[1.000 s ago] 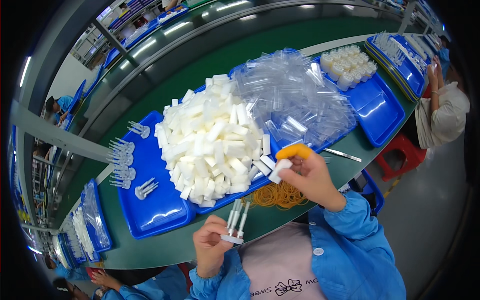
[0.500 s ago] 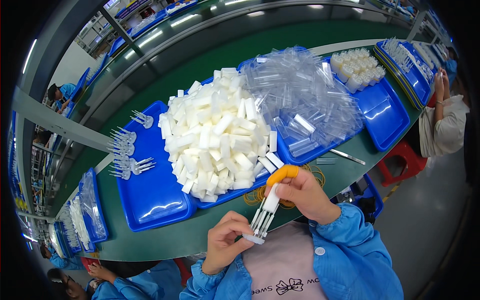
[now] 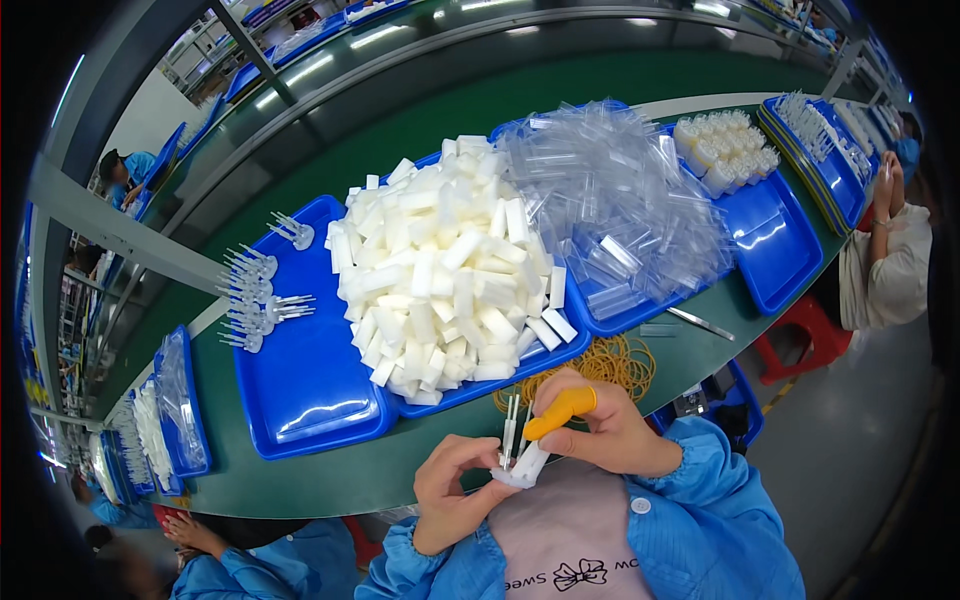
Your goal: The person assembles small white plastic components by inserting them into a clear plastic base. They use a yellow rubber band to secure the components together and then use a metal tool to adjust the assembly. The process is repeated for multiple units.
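Observation:
My left hand point(image 3: 452, 492) pinches the round base of a small white pronged part point(image 3: 510, 440) just in front of my chest. Its thin prongs point upward. My right hand point(image 3: 605, 432) wears an orange finger cot point(image 3: 563, 411) on one finger and grips a white foam block point(image 3: 531, 462). The block leans down at the base, close beside the prongs; whether it sits between them is partly hidden by the fingers. Beyond my hands, a big heap of similar foam blocks point(image 3: 440, 270) fills a blue tray.
Clear plastic sleeves point(image 3: 620, 200) are piled in a tray right of the foam. Several pronged parts point(image 3: 248, 290) stand on the left blue tray point(image 3: 310, 390). Rubber bands point(image 3: 610, 370) and tweezers point(image 3: 700, 323) lie on the green table. Co-workers sit at both sides.
My right hand has brought the foam block down from the prong tips to the base and tilted it. The left hand keeps its pinch. The view has shifted slightly.

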{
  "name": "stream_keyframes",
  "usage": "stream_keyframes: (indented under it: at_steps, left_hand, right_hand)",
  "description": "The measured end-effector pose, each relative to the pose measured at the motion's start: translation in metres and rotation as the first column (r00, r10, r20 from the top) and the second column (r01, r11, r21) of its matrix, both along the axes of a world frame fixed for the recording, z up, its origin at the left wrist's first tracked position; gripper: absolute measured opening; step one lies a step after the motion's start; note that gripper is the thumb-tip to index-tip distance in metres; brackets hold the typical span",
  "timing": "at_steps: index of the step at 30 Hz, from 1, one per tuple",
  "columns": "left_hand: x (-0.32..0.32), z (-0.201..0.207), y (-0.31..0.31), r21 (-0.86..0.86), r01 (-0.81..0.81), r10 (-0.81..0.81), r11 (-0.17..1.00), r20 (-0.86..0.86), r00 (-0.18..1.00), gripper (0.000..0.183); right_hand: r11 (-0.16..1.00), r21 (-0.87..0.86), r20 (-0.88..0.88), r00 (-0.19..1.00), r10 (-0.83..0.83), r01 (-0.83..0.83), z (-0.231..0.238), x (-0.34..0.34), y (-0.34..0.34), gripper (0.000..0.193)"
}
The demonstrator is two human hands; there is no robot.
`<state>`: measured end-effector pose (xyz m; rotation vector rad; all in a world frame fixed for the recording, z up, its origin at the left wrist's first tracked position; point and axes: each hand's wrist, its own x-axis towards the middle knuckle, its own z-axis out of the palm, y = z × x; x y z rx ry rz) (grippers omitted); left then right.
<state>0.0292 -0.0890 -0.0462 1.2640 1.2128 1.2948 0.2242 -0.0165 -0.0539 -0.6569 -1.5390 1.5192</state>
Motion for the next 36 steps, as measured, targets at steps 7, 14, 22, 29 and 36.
stream_keyframes:
  at_steps: [7,14,22,29,36]
  left_hand:
    - [-0.006,-0.004,0.004,0.075,-0.073,0.071,0.995,0.027,0.997,0.029]
    - [-0.008,-0.004,-0.001,0.036,-0.146,0.144,0.989,0.058,0.988,0.028]
    - [-0.012,-0.006,0.001,0.050,-0.143,0.140,0.989,0.043,0.989,0.026]
    - [-0.010,-0.007,-0.001,0.033,-0.140,0.136,0.990,0.106,0.985,0.028]
    - [-0.013,-0.007,-0.003,0.048,-0.168,0.162,0.985,0.108,0.981,0.026]
  right_hand:
    - [0.767,0.614,0.307,0.840,-0.447,0.185,0.030,-0.012,0.068,0.029]
    - [0.631,0.775,0.411,0.722,-0.557,0.045,0.017,-0.036,0.103,0.018]
    - [0.733,0.672,0.370,0.808,-0.459,0.109,0.018,-0.022,0.092,0.022]
    - [0.675,0.721,0.605,0.619,-0.501,-0.158,0.019,-0.034,0.096,0.027]
    - [0.729,0.684,0.494,0.719,-0.489,0.025,0.018,-0.016,0.082,0.023]
